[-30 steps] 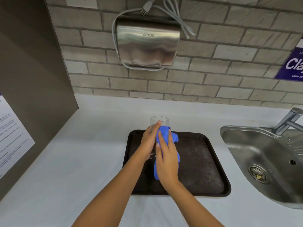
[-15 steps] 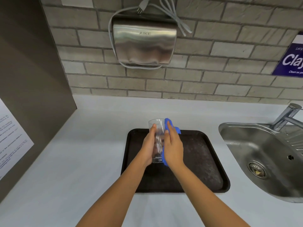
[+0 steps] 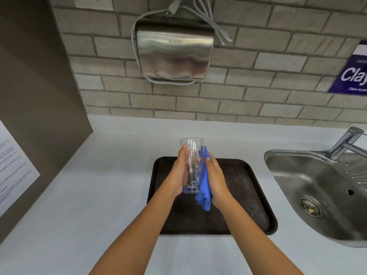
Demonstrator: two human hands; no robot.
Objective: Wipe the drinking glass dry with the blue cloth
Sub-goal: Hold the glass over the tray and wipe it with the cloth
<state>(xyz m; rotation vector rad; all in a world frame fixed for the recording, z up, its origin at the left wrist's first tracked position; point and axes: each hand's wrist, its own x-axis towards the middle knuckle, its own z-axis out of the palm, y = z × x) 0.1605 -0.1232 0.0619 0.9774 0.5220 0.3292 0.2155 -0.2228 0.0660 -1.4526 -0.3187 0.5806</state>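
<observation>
**dishrack_dan:** So what were the hands actually doing at that point?

**tapwater_tess:** Left hand [image 3: 179, 171] was wrapped around the left side of the drinking glass [image 3: 191, 165], fingers up the wall, holding it upright. Right hand [image 3: 215, 179] was flat against the glass's right side with the blue cloth [image 3: 204, 187] sandwiched between palm and glass. So both were closed on something: left on the glass, right pressing the cloth. A loose tail of cloth hung down below the right wrist.

**dishrack_dan:** And the glass, sitting on anything?

**tapwater_tess:** Looked lifted to me, held above the back-left part of the dark tray [image 3: 248, 195], rim poking past the tray's far edge toward the wall. Can't swear the base wasn't touching. Long axis ran straight up, mouth on top, dead between the two hands, so neither was nearer really.

**dishrack_dan:** So what did the next bit hinge on?

**tapwater_tess:** My guess: cloth only covered the right wall, so the left would need to turn the glass about that upright axis, or the right slide round. Inside looked untouched too, hard to tell with clear glass.

**dishrack_dan:** Anything close by to bump?

**tapwater_tess:** Nah. Tray sat mid counter [image 3: 99, 195], sink [image 3: 297, 175] and tap [image 3: 345, 141] well off to the right, hand dryer [image 3: 174, 56] up on the brick wall.
</observation>
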